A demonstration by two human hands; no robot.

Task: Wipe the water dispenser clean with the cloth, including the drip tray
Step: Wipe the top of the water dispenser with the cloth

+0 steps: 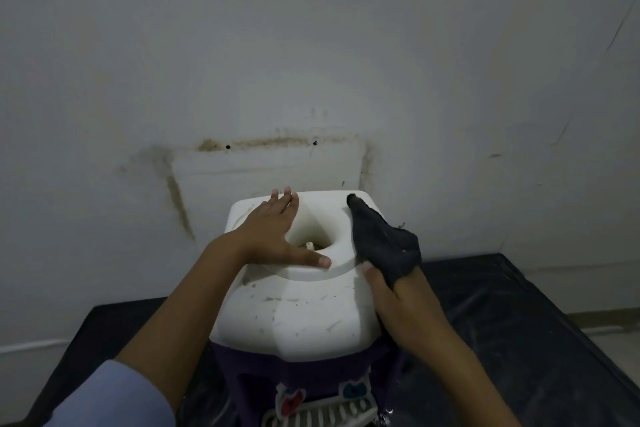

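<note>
A white-topped water dispenser [301, 308] with a dark purple front stands before me, its round bottle well open at the top. My left hand [273, 236] lies flat on the top's left side, fingers straight, thumb along the well's front rim. My right hand [391, 291] presses a dark cloth [384, 239] against the top's right edge; the cloth drapes over the fingers and hides them. At the bottom of the view, the taps [353, 392] and the slotted drip tray [322, 414] show below the purple front.
The dispenser stands on a black-covered surface [519, 322] against a stained white wall [311, 62]. Dirt specks mark the dispenser's white front slope. A pale floor strip [620, 326] shows at the far right.
</note>
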